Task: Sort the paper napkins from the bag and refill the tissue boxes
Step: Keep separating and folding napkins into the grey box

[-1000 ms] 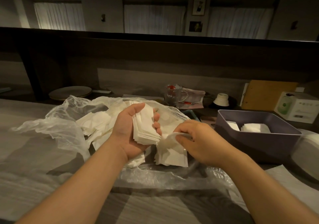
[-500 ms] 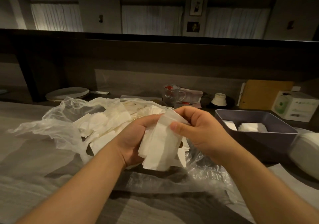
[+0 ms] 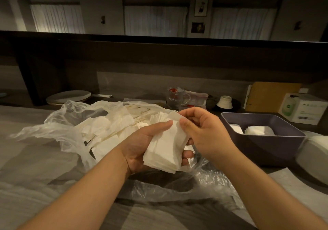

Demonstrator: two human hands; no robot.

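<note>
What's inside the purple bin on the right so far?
The purple bin holds two short stacks of white napkins at its far side. Its near wall hides the rest of the floor, so anything lying there cannot be seen.

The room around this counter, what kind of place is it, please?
Probably a restaurant or café, though a home bar is possible. A long counter runs under a raised ledge. Behind it stand stacked plates and a glass mug, and a purple bin holds folded napkins for refilling.
</note>
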